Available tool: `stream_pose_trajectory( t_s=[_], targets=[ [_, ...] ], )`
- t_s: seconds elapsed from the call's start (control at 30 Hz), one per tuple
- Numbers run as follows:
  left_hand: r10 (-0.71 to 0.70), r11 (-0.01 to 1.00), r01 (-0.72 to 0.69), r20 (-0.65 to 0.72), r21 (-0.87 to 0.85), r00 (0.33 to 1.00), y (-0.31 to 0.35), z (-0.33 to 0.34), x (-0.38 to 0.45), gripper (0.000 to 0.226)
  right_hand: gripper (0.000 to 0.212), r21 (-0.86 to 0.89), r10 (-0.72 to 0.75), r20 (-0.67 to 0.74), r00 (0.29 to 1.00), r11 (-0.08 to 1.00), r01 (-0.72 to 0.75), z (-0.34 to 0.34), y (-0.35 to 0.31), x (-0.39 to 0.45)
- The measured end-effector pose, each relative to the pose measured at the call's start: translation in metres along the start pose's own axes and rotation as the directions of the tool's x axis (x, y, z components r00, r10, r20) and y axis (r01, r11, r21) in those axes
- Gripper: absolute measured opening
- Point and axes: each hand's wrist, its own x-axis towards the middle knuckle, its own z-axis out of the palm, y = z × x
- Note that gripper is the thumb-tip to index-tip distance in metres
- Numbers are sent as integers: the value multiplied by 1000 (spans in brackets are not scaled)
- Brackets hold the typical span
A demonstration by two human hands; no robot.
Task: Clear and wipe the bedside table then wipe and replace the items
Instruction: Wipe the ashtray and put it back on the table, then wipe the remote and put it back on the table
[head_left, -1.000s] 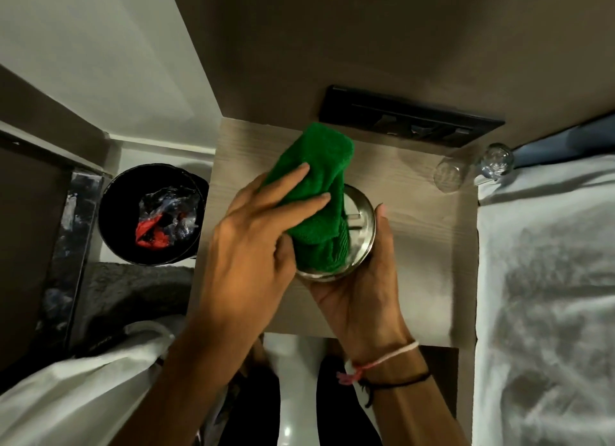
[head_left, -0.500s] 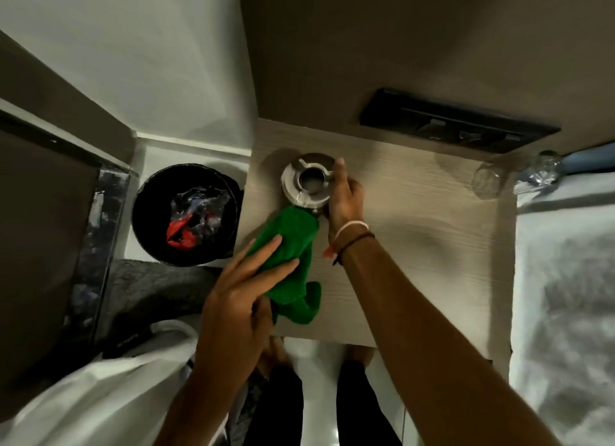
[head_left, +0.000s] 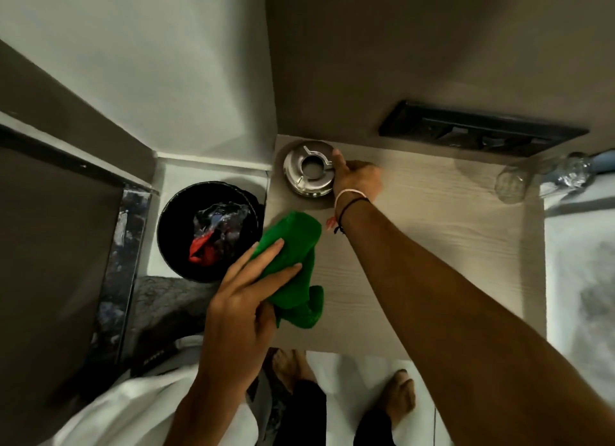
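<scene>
Ashtray (head_left: 308, 173) moved cornerward, right hand (head_left: 357, 181) touching.

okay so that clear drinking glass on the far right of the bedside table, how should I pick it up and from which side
Wrap the glass around its side wall, coming from the front of the table. It seems to stand upright, the wall is just behind it and the bed edge is to its right. The right hand is nearer; the left hand holds the green cloth.

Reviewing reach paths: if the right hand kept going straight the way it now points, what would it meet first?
The right hand points toward the back left corner, already against the metal ashtray. Going on, it would push the ashtray first, then probably the wall panel behind; depth there is unclear.
</scene>
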Motion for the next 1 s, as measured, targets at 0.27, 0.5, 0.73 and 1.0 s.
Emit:
stream_pose_trajectory(
  t_s=[0.27,0.5,0.73,1.0],
  targets=[
    [1,1000,-1,-38,-9,999,60,14,-6,60,19,267,9,340,940,958,-105,-73,14,4],
    [367,926,-364,16,-98,930,249,114,8,61,24,557,-190,71,979,822,119,-339,53,-4],
    [728,685,-698,179,-209,661,418,264,-58,67,13,32,-212,-788,578,923,383,-580,164,-34],
    [834,531,-781,364,-329,414,459,382,-147,64,56,11,162,-880,447,947,-320,-655,335,-48]
  ],
)
